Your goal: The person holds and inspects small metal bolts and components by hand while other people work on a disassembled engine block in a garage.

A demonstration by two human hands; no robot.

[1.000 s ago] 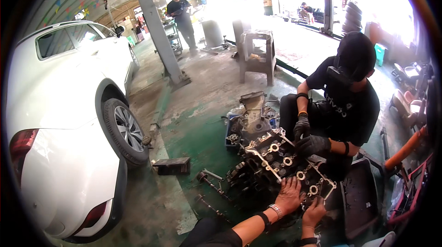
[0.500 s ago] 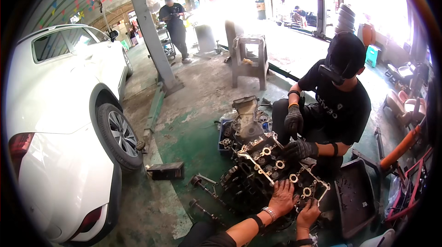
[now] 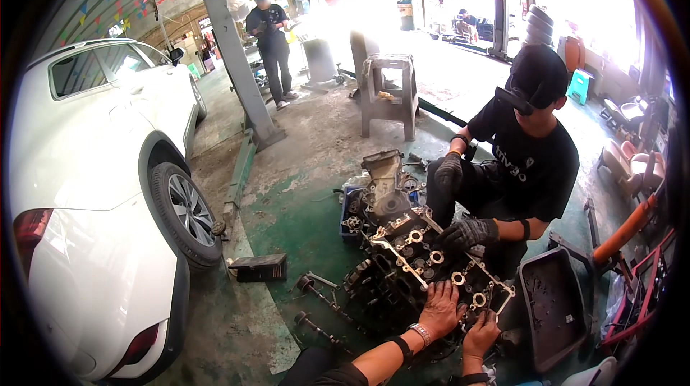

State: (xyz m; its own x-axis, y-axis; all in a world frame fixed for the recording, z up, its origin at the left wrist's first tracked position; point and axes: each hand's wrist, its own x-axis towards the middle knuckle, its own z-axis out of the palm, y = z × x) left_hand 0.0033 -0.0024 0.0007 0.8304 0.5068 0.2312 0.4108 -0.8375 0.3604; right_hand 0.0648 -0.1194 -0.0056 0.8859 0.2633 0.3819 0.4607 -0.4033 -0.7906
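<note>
A cylinder head (image 3: 433,256) with a pale machined rim and several round ports lies on top of an engine block (image 3: 377,278). My left hand (image 3: 440,310) rests on its near edge, fingers stretched out over the metal. Close by on the right, my right hand (image 3: 480,336) has its fingers bent together at the near right edge; what they pinch, if anything, is hidden. Across from me a crouching co-worker lays one gloved hand (image 3: 467,233) on the head's far side. The co-worker's other gloved hand (image 3: 450,172) is by the knee.
Camshafts (image 3: 327,303) lie on the floor left of the engine, near a dark box (image 3: 259,268). To the right sits a black tray (image 3: 553,307) with small parts. A white car (image 3: 93,170) stands left. Behind are a stool (image 3: 389,95) and a standing person (image 3: 270,41).
The co-worker's farther gloved hand has drawn back from the engine toward the knee, and their head has turned. The person in the background has shifted slightly. My hands stay in place.
</note>
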